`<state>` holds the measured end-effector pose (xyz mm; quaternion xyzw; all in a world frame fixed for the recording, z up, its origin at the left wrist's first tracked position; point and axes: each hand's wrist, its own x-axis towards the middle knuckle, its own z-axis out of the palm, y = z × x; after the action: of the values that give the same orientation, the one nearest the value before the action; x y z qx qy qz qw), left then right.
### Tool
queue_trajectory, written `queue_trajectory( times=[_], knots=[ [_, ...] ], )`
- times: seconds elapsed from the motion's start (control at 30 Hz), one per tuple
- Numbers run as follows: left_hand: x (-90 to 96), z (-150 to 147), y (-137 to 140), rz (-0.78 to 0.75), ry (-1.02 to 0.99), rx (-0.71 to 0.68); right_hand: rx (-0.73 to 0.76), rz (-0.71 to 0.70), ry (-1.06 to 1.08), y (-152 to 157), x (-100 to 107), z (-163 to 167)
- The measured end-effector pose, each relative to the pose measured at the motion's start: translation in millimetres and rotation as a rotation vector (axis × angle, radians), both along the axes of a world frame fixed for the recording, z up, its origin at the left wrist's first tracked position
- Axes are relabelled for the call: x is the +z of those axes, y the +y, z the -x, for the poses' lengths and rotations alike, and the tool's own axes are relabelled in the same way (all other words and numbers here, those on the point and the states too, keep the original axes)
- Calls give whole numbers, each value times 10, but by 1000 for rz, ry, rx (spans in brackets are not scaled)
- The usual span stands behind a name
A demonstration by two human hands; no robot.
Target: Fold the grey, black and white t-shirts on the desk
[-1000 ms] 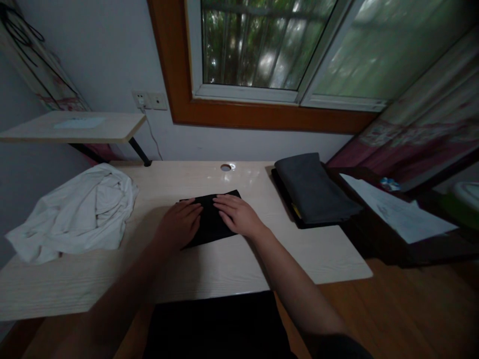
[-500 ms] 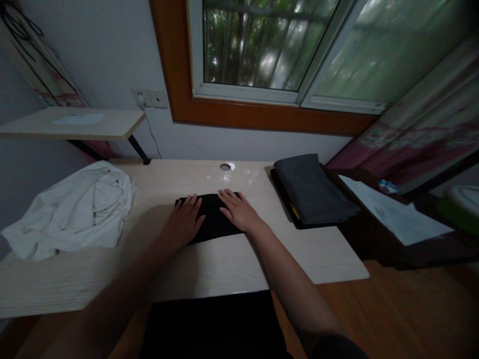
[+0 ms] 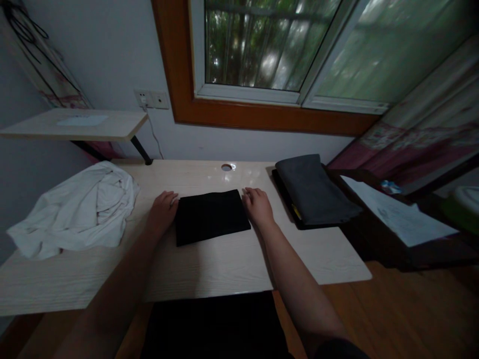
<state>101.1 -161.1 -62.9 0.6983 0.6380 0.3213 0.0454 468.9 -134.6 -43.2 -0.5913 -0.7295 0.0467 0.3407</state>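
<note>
Cloth [image 3: 211, 218] lies flat, left hand [image 3: 162, 209] and right hand [image 3: 259, 207] beside its opposite edges, fingers curled, grip impossible to tell; light, even pressure should keep it smooth.

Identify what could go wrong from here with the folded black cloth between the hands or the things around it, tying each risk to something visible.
1. The left hand and right hand are at opposite sides of the folded black cloth; an inward push might wrinkle it.
2. The folded gray cloth appears to overhang the desk's right edge, so a knock could make it slip.
</note>
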Motion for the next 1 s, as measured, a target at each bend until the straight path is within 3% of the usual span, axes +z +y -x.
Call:
queue_trajectory(
  times=[0.3, 0.6, 0.8, 1.0],
  knots=[
    [132, -21, -39, -5, -93, 81, 191, 103, 222, -25, 26, 76],
    [227, -61, -94, 77, -277, 121, 229, 131, 486, 21, -50, 87],
    [182, -65, -50, 47, -240, 108, 179, 94, 405, 69, -93, 94],
    [128, -53, -30, -60, -81, 81, 177, -77, 299, -20, 34, 98]
  ],
)
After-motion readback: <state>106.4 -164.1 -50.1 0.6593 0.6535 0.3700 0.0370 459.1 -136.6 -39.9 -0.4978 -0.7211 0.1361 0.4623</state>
